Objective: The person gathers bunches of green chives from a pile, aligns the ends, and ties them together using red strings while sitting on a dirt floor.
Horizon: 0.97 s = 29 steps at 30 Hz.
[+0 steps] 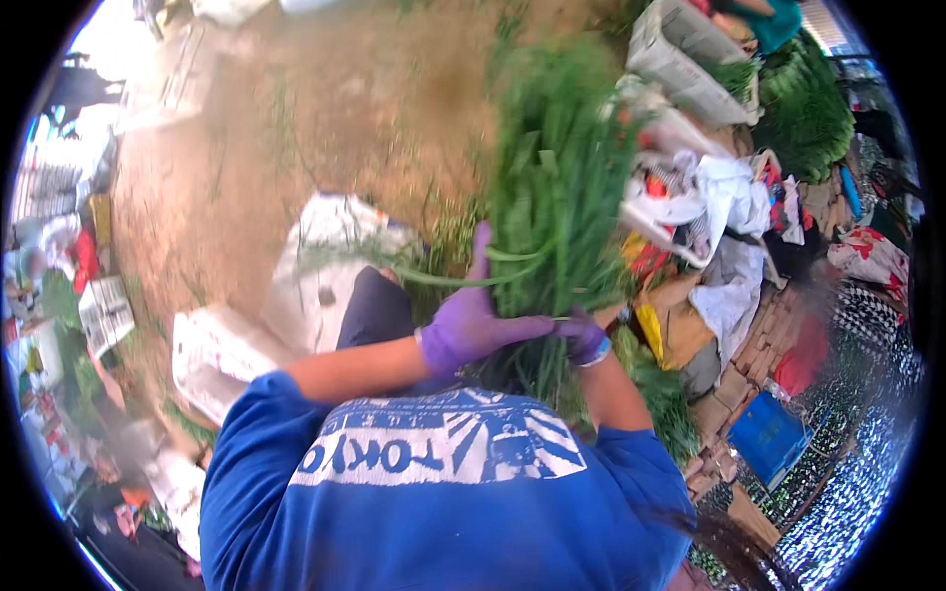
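A large bunch of garlic chives (557,187), with long narrow green leaves, stands up in front of my body, its upper part smeared by motion. My left hand (471,325), in a purple glove, is closed on the lower left of the bunch; its thumb points up along the leaves and its fingers lie across the front. At the lower right of the bunch, my right hand (584,340), also purple-gloved, is closed around it, with its fingers partly hidden. A few loose leaves bend out to the left over my left hand.
White sacking (330,266) lies by my dark-clad knee, beside a white crate (217,360). To the right are a crate piled with cloths (729,197), more greens (655,404) and a blue box (767,433). Another white crate (680,49) and heaped greens (803,108) lie farther off.
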{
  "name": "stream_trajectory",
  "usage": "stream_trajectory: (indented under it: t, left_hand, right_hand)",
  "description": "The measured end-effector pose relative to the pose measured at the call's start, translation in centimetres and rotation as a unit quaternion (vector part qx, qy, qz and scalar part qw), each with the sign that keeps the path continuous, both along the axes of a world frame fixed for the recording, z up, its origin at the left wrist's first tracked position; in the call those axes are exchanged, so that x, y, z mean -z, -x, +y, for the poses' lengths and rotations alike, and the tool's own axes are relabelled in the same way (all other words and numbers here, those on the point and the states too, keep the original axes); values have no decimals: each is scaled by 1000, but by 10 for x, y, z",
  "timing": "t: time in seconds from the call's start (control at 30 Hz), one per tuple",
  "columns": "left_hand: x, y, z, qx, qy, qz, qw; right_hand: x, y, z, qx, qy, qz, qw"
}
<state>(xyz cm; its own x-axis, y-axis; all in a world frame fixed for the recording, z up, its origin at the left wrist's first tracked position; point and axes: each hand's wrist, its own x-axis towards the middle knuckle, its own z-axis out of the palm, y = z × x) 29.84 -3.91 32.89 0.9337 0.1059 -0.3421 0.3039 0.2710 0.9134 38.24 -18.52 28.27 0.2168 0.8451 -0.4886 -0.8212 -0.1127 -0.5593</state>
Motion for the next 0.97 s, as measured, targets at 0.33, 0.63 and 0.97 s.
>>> stream_trajectory:
  t: [0.33,0.63,0.97]
  left_hand:
    - [15,-159,183,10,6,-95,995]
    - [-19,-275,190,191,-107,-58,974]
    - [-20,-334,158,575,-174,27,799]
  right_hand:
    - [22,-170,175,26,-98,-85,991]
    - [17,-204,172,269,-183,-52,944]
    - [-20,-109,137,584,-129,-177,781]
